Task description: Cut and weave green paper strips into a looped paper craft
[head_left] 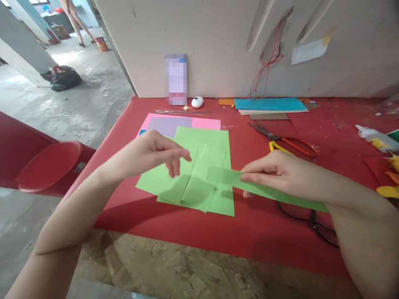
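Observation:
In my right hand [268, 172] a long strip of green paper [222, 175] is pinched between thumb and fingers, one end pointing left and the rest running back under my wrist. My left hand [158, 153] hovers over the paper pile, fingers loosely curled and apart, with nothing in them. Beneath both lie overlapping sheets of green paper [212, 139], some cut into narrower pieces. Pink paper [205, 123] and a lilac sheet [170, 124] show behind them. Scissors [277, 137] with red and yellow handles rest partly open beyond my right hand.
A phone [176, 79] leans on the wall beside a white egg-shaped item [197, 101] and thin wires [187, 111]. Blue felt-like sheets [269, 104] lie at the back. A white bottle [378, 139] is at right. Black-handled scissors [311, 220] lie under my right forearm.

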{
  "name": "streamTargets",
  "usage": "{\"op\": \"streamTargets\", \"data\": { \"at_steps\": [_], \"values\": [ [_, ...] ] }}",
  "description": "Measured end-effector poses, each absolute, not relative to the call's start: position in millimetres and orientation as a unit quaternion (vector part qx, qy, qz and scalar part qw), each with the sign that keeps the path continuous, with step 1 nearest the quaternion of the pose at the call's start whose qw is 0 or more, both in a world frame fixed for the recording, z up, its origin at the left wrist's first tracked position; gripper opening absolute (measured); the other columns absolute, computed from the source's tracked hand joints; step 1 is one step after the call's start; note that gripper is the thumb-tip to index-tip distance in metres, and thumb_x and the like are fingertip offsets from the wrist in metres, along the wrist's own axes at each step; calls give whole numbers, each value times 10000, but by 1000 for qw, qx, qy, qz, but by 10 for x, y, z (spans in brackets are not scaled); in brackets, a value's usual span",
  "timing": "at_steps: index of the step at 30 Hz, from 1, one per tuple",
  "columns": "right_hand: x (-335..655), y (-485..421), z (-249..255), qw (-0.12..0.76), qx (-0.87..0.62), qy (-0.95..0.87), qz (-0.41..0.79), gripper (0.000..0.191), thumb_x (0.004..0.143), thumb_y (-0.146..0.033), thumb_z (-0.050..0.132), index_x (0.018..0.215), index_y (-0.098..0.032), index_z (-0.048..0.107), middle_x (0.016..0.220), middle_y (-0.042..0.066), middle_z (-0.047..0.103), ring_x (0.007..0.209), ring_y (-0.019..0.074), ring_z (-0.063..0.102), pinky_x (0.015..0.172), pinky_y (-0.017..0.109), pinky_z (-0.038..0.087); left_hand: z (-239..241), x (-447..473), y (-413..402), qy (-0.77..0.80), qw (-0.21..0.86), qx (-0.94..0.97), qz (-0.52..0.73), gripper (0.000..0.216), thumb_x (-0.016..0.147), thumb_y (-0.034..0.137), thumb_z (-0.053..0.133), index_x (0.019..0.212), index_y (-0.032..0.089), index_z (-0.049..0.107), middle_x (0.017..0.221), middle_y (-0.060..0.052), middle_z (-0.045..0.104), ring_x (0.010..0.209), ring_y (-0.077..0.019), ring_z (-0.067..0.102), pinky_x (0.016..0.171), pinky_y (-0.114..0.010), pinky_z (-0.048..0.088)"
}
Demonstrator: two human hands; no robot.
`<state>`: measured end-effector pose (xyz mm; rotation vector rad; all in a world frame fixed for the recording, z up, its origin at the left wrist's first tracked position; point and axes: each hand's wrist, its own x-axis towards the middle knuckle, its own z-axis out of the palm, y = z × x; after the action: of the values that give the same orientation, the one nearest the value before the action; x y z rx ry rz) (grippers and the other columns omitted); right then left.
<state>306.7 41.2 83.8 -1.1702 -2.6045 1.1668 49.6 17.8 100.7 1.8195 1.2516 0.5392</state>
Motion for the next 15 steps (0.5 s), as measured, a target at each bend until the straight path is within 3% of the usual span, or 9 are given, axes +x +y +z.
{"op": "streamTargets", "data": {
  "at_steps": [3,5,8,11,13,15],
  "values": [
    [3010,352,821,44,-395,-843,362,389,881,-393,412,581,-174,526,522,-24,389,476,80,290,428,230,224,956,585,147,499,323,729,338,141,808,284,596,806,193,704,794,-9,721,791,-125,664,669,-188,511],
    [2929,260,812,52,-398,-842,360,364,889,-396,399,626,-184,536,539,-27,379,488,80,300,435,220,239,872,702,95,450,297,776,327,162,818,254,582,921,180,681,903,-26,710,827,-126,652,698,-202,518],
    [2820,118,809,62,-413,-836,356,309,889,-367,403,710,-199,591,531,-30,397,465,74,308,425,209,241,749,837,16,391,265,832,291,137,836,213,549,884,158,665,825,-20,697,751,-115,639,779,-250,527],
    [2765,40,808,95,-438,-838,311,303,867,-332,432,651,-189,590,481,-38,340,436,70,257,407,218,191,695,871,-33,371,234,846,304,126,841,171,531,835,163,657,739,13,684,654,-87,619,939,-320,480],
    [2754,23,802,122,-439,-845,280,330,868,-346,435,618,-183,576,467,-40,315,438,73,239,414,227,176,696,868,-51,370,226,839,328,118,834,154,538,837,160,656,761,10,694,658,-80,625,875,-268,512],
    [2754,18,793,133,-427,-853,267,360,883,-358,412,612,-181,570,465,-39,323,442,76,233,422,232,174,707,866,-65,377,226,831,340,109,822,146,552,836,155,660,766,2,703,662,-79,632,690,-184,535]
  ]
}}
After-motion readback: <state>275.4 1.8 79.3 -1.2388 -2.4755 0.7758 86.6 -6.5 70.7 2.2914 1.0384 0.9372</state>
